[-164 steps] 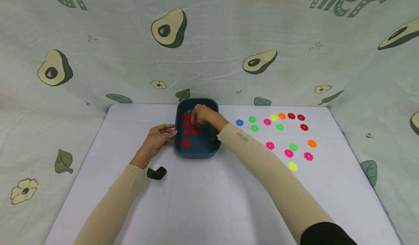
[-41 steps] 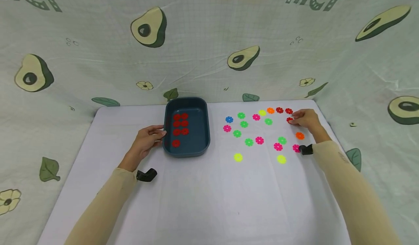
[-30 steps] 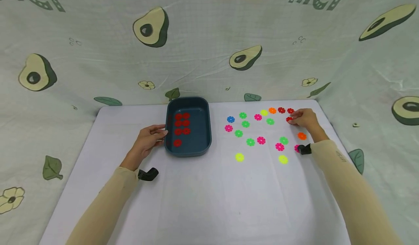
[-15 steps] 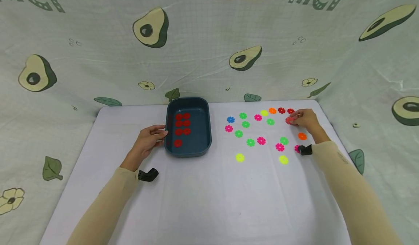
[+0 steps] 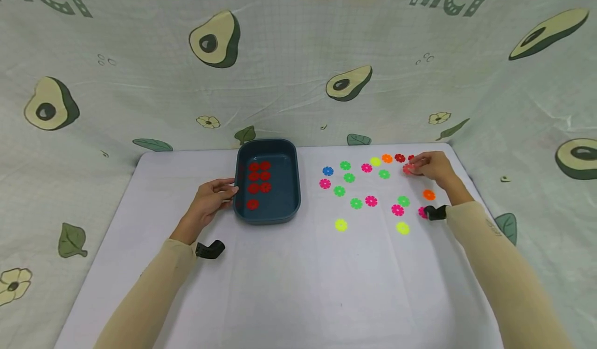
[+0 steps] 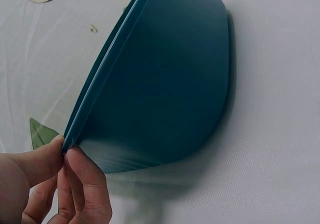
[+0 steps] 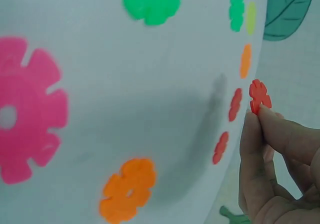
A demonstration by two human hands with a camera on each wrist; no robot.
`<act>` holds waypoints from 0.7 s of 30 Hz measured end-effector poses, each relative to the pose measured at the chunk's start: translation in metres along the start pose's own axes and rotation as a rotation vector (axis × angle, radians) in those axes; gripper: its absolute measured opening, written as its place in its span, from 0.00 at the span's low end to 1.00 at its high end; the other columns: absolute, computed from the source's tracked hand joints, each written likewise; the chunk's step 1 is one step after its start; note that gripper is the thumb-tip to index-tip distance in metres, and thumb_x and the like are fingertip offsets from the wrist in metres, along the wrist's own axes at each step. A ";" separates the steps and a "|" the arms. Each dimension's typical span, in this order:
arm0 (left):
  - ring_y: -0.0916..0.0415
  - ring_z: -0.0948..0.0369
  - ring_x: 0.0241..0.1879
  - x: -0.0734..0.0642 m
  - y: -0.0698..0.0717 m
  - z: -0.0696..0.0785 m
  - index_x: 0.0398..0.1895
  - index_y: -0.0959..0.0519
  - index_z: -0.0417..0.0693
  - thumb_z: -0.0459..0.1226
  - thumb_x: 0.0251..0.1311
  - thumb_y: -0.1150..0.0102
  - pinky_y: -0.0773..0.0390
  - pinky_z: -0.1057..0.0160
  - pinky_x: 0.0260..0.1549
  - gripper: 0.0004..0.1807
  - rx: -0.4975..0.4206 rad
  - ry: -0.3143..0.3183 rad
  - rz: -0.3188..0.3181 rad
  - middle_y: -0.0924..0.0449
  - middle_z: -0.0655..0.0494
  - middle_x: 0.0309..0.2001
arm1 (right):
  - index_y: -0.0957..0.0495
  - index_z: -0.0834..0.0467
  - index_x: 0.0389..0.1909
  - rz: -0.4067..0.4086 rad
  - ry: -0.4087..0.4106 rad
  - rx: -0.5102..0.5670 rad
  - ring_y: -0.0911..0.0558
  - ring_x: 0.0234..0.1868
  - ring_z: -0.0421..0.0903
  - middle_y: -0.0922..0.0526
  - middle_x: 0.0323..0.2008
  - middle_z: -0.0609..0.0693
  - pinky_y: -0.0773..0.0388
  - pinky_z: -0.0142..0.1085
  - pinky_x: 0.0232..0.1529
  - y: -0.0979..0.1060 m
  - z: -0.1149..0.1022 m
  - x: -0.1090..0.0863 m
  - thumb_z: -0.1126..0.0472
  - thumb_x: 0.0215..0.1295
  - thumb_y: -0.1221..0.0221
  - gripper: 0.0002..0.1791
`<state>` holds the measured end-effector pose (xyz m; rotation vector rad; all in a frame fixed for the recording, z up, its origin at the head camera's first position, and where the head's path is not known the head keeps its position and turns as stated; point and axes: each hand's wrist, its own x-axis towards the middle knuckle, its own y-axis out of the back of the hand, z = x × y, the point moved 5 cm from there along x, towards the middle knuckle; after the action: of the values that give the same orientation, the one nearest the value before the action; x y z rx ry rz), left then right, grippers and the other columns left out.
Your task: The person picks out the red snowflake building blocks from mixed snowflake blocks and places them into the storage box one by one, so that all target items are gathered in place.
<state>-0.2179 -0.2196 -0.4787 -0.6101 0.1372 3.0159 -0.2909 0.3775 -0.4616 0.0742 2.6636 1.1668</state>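
My left hand (image 5: 212, 201) pinches the left rim of a dark blue rectangular tray (image 5: 285, 199) between thumb and fingers. In the left wrist view, the tray's outer wall (image 6: 160, 79) fills the middle. Several red notched plastic discs (image 5: 253, 204) lie flat inside the tray. At the table's back right, my right hand (image 5: 436, 169) pinches a red notched disc (image 7: 258, 95) between thumb and index finger, raised off the table. Two more red discs lie close by, one dark red disc (image 5: 399, 158) and another (image 7: 220, 148) partly behind the fingers in the head view.
Right of the tray, notched discs lie spread out: several green (image 5: 356, 204), several pink (image 5: 371, 201), a few yellow (image 5: 341, 225), two orange (image 5: 428, 194), one blue (image 5: 328, 171). A patterned cloth (image 5: 289, 80) hangs behind the white table (image 5: 289, 287).
My right hand was inside the tray, then went to the red discs at the back right. It has now lifted one slightly. My left hand keeps its hold on the tray.
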 end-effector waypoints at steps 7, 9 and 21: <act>0.24 0.70 0.34 -0.001 0.001 0.000 0.77 0.33 0.33 0.32 0.75 0.38 0.18 0.73 0.35 0.30 -0.005 0.006 0.000 0.23 0.60 0.44 | 0.21 0.74 0.57 -0.016 0.065 -0.002 0.23 0.48 0.59 0.20 0.47 0.68 0.27 0.21 0.31 -0.003 -0.029 -0.005 0.71 0.72 0.36 0.16; 0.24 0.70 0.34 -0.001 0.001 0.000 0.77 0.33 0.33 0.32 0.75 0.38 0.18 0.73 0.35 0.31 -0.008 0.007 0.001 0.23 0.59 0.44 | 0.20 0.73 0.57 -0.021 0.076 -0.004 0.23 0.47 0.58 0.19 0.46 0.66 0.26 0.22 0.32 -0.005 -0.036 -0.006 0.71 0.72 0.36 0.16; 0.23 0.70 0.35 -0.001 0.000 0.001 0.77 0.33 0.33 0.32 0.75 0.38 0.18 0.72 0.36 0.31 -0.015 0.002 -0.002 0.22 0.60 0.43 | 0.20 0.70 0.59 -0.073 0.106 -0.033 0.22 0.49 0.59 0.20 0.47 0.63 0.23 0.34 0.43 -0.016 -0.080 -0.014 0.68 0.73 0.35 0.17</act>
<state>-0.2176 -0.2194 -0.4771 -0.6139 0.1137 3.0171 -0.2953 0.3074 -0.4181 -0.0920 2.7116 1.2241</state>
